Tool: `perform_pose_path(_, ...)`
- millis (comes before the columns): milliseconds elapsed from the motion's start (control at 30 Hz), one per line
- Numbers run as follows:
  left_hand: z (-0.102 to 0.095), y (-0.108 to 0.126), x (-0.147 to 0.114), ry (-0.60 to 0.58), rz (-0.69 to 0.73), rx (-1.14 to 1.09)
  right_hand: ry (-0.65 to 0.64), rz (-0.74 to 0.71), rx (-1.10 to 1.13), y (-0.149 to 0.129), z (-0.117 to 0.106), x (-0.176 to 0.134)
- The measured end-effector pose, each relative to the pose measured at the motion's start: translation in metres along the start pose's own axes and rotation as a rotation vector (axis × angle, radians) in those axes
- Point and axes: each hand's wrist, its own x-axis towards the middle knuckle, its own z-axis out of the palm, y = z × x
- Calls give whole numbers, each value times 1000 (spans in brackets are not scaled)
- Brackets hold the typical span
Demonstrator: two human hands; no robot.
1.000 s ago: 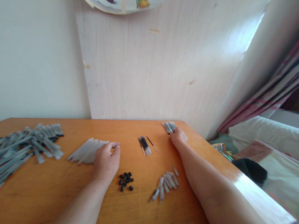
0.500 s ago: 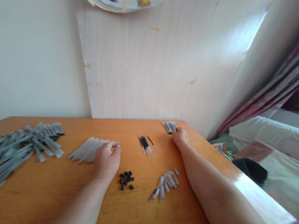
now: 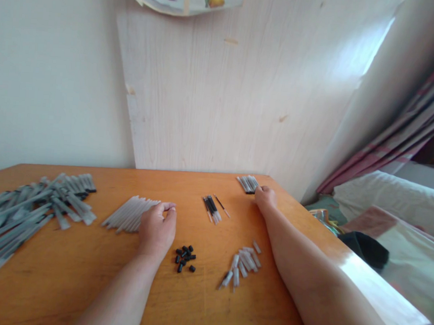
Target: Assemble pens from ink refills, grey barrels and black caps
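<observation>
My right hand [image 3: 266,198] reaches to the back right of the table, its fingers closed on the end pen of a small row of clear pens [image 3: 246,183] with black caps. My left hand [image 3: 158,226] rests at the right side of a row of clear pen barrels [image 3: 129,213]. Its fingers are curled with thumb and index close together; what they hold, if anything, is hidden. Several black ink refills [image 3: 213,208] lie between the hands, one apart from the rest. Nearer me are small black plugs [image 3: 184,258] and short translucent caps [image 3: 247,259].
A large heap of clear pens or pen parts [image 3: 31,209] covers the left of the wooden table [image 3: 206,310]. A pale panel wall [image 3: 213,108] stands behind the table. Past its right edge are a bed [image 3: 412,235], a dark object [image 3: 363,249] and a curtain [image 3: 382,139].
The view has shifted slightly. My right hand stays at the row of pens, and my left hand has hardly moved beside the barrels.
</observation>
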Motion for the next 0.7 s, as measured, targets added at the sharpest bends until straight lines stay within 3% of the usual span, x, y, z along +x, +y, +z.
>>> perform_pose_path(400, 1, 0, 0, -6, -6, -7, -107, -17, -43, -4, 3, -1)
perform_pose_path(700, 0, -1, -1, -7, -1, -3, -82, -29, -33, -2, 6, 2)
